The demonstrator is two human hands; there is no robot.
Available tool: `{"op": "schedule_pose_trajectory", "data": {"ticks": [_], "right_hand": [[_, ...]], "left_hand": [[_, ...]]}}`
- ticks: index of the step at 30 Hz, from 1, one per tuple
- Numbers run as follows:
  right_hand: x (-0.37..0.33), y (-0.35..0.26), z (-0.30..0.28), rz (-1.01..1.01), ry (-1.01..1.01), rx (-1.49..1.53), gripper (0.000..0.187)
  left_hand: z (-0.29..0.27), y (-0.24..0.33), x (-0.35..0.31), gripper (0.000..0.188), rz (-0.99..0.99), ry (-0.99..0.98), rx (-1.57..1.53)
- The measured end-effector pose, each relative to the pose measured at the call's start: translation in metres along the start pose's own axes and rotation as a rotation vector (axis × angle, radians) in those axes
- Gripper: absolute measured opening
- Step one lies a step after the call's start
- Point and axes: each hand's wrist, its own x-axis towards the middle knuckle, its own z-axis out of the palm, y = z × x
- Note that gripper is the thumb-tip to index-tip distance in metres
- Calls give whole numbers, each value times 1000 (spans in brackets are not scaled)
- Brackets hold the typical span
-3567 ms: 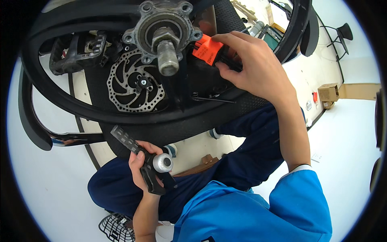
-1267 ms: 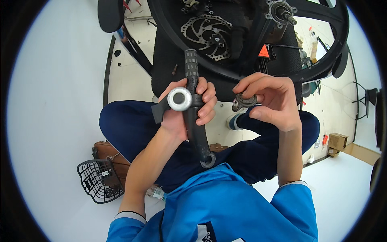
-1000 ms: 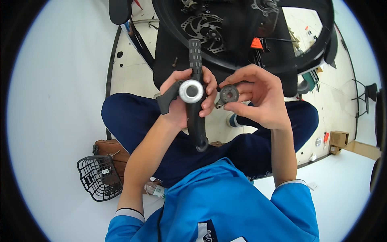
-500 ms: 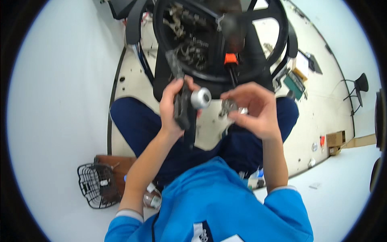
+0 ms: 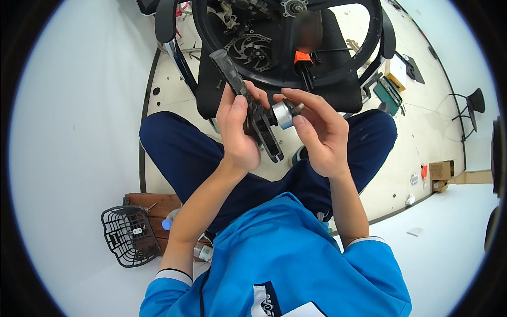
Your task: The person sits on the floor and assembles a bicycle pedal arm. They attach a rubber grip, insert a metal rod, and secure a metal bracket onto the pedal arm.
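My left hand (image 5: 237, 132) is closed around a long black metal part (image 5: 228, 68) that tilts up to the left and ends below in an open, fork-like channel. From the part's right side a short silver cylinder (image 5: 283, 115) sticks out. My right hand (image 5: 325, 137) reaches to the cylinder's outer end, its thumb and fingers curled around a small metal piece with a pin-like tip (image 5: 299, 107). This small piece sits against the cylinder's end. Whether it has entered the cylinder is hidden by my fingers.
A black spoked wheel (image 5: 288, 87) lies on a black armchair seat (image 5: 211, 98) ahead of me. A brake disc (image 5: 251, 52) and an orange-and-black tool (image 5: 303, 61) lie within its ring. A black wire basket (image 5: 129, 235) stands at lower left, a green case (image 5: 388, 96) on the right.
My right hand has brought the small metal piece left and up against the silver cylinder. The black part has turned in my left hand, so its forked lower end now points right and down.
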Motion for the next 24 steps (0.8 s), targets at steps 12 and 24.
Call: {"op": "schedule_pose_trajectory", "data": {"ticks": [12,24], "right_hand": [[-1,-2,-4,149,-7,-63,33],[-3,10,-24,133,239,-114,17]], "left_hand": [[-6,-3,0,28,-29,-36,196],[-2,6,-5,18,-108,-20,154]]}}
